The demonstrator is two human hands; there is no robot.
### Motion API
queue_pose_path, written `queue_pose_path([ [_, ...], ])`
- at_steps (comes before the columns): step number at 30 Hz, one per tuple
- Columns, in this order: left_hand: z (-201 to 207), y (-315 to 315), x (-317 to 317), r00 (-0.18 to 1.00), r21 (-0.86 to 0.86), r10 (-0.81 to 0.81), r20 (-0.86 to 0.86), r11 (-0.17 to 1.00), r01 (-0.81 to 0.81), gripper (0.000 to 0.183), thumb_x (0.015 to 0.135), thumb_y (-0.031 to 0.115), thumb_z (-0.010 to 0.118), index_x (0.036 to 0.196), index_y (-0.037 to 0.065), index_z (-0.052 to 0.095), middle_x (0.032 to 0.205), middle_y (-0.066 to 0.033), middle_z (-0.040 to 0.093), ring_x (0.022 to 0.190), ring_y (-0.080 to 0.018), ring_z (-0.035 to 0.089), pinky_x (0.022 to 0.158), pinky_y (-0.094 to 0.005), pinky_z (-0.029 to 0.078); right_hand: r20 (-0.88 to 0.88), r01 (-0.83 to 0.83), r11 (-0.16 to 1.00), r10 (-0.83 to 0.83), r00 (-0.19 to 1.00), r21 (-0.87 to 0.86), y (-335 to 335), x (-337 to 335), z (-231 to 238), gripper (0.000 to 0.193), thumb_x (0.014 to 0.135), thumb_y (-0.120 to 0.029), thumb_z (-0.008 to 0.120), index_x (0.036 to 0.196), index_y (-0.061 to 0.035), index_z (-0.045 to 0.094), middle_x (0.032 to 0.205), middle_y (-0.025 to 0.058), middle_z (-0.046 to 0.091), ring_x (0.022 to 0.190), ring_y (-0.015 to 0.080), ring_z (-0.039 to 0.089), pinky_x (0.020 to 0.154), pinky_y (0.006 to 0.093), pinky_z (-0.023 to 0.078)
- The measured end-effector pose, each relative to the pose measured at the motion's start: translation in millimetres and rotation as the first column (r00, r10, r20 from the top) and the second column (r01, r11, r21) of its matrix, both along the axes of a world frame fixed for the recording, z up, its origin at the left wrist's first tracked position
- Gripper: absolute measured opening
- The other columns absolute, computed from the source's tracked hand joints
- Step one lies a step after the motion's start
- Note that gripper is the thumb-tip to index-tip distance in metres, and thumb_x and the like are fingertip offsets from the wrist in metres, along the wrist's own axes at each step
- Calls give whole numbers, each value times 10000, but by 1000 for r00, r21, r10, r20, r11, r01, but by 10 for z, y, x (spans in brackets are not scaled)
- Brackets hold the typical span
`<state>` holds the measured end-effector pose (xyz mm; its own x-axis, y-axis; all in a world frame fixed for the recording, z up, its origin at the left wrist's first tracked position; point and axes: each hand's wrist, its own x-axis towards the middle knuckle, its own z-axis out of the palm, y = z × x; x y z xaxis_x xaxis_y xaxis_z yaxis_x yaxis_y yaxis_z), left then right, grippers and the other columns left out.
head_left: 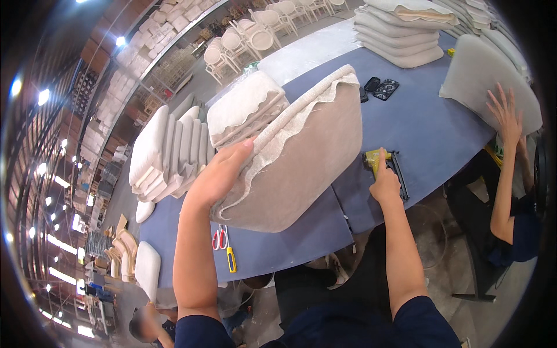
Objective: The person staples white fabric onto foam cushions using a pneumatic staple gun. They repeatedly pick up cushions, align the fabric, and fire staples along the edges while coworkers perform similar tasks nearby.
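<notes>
My left hand [225, 165] grips the edge of a chair seat cushion [307, 153], thumb over its rim. The cushion is tilted up above the table, and its beige underside faces me. A loose, frayed strip of pale fabric runs along its upper edge. On the blue tabletop to the right, my right hand [385, 184] is closed around the handle of a yellow and black staple gun [373, 158]. Red-handled scissors [219, 239] and a yellow-handled screwdriver [231, 259] lie below the cushion, near the table's front edge.
Stacked cushions [165, 153] stand on the left, with another pile [246, 110] behind the held one. A tall stack [397, 37] rises at the far right. Small black cases [386, 89] lie on the table [429, 124]. At right, a co-worker's hand [506, 113] touches another cushion [473, 72].
</notes>
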<state>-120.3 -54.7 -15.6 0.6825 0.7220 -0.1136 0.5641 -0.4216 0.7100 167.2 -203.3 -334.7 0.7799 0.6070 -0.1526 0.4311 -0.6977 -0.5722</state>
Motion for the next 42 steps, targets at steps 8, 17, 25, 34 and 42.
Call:
queue_pose_path([
  [8,38,-37,89,983,95,178,-33,980,-174,764,1152,607,574,1492,-66,696,1553,-171,674,1448,-256,584,1259,-368,387,-445,-7,895,229,866,447,-355,-115,470,756,990,-219,768,1670,-62,480,1350,220,782,1259,337,761,1087,446,586],
  [17,21,89,78,990,-27,128,-62,991,-130,840,1154,620,566,1604,-89,589,1696,-229,552,1590,-294,473,1344,-379,288,20,-108,167,456,890,980,-220,-1486,1710,304,959,-124,852,1229,-1,787,1111,129,852,985,274,825,899,388,614],
  [25,16,97,67,996,-9,71,-62,997,-71,948,1134,672,584,1619,-140,530,1714,-299,501,1643,-349,414,1371,-406,247,138,-215,169,380,915,962,193,-1632,1506,443,835,-99,886,1248,-35,741,917,202,791,834,446,774,727,465,619],
  [34,6,54,44,995,14,49,-81,999,-48,884,1161,642,555,1617,-115,550,1717,-262,522,1625,-325,447,1357,-397,293,124,-219,227,369,921,949,85,-1602,1549,343,877,-72,881,1184,37,774,1004,191,826,876,381,830,779,396,646],
  [42,-19,16,26,996,41,26,-88,999,-22,816,1184,628,506,1660,-34,544,1721,-204,542,1616,-305,467,1354,-381,309,208,-288,203,340,917,936,100,-1564,1498,322,867,-56,880,1163,27,783,987,165,834,844,346,831,762,371,643],
])
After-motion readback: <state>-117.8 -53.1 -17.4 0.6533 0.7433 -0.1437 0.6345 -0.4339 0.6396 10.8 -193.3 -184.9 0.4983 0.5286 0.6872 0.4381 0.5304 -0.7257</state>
